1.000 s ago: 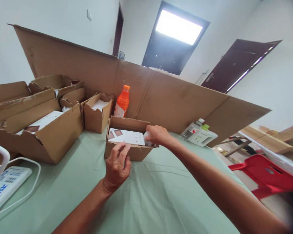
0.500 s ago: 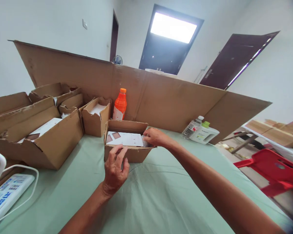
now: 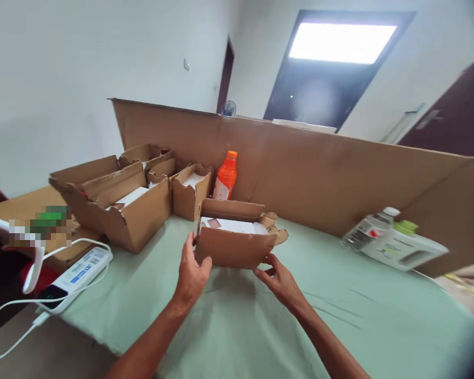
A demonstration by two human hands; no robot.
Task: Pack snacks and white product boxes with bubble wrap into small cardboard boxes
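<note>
A small open cardboard box (image 3: 233, 250) is in front of me, between my two hands. Inside it lies a flat white carton (image 3: 237, 226) with brown square marks, and a whitish wad (image 3: 259, 228) fills the right end. Torn flaps stick out on the box's right side. My left hand (image 3: 193, 273) grips the left end, its fingers behind the edge and the thumb in front. At the lower right corner my right hand (image 3: 280, 281) holds the box, with fingers curled under it. A shadow beneath suggests the box is slightly raised, tilted a little.
Larger cardboard boxes (image 3: 152, 221) stand on the left, beside a narrow box (image 3: 187, 197) and an orange bottle (image 3: 226, 176). A clear bottle (image 3: 369, 231) and a white jug (image 3: 405, 247) are at right. A power strip (image 3: 79, 273) with white cables lies at left; a cardboard panel (image 3: 300, 173) stands behind.
My right hand has left the wad inside the box and moved to its lower right corner. My left hand has gone from the front rim to the left end. The view has turned left.
</note>
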